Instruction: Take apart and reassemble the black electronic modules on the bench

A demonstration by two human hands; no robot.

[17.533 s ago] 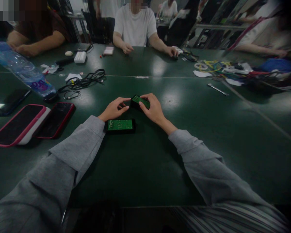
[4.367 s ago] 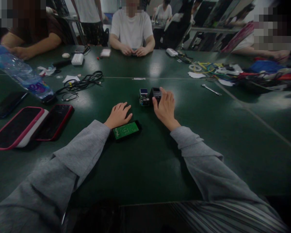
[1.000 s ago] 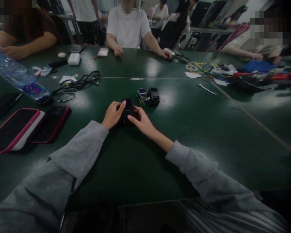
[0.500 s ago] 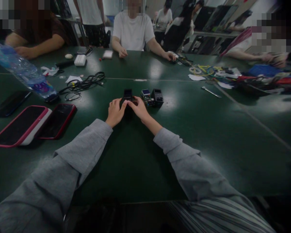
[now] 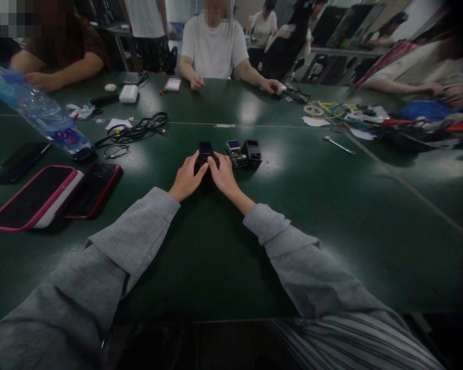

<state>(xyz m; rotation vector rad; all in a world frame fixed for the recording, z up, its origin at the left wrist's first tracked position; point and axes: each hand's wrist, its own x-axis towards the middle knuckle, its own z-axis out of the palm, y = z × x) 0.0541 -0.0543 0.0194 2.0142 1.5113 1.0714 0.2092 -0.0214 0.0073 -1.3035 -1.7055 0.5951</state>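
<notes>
A small black device (image 5: 206,149) with a dark screen is between my hands on the green table (image 5: 216,246). My left hand (image 5: 188,179) grips its left side, the thumb at its near edge. On the other side my right hand (image 5: 226,177) holds it, that thumb close to the left one. The lower part of the device is hidden by the fingers. Just right of my right hand lies a green circuit board (image 5: 236,154) with a small screen, beside a second black device (image 5: 252,152) standing on the table.
Phones (image 5: 94,191) and a tilted plastic bottle (image 5: 42,115) are at the left, with black cables (image 5: 139,128) beyond. A wrench (image 5: 339,145) lies to the right, near a pile of cables and tools (image 5: 416,123). People sit across the table.
My right fingers have drawn in around the device's right side, and both thumbs have shifted slightly on its near edge. The whole view has moved a little.
</notes>
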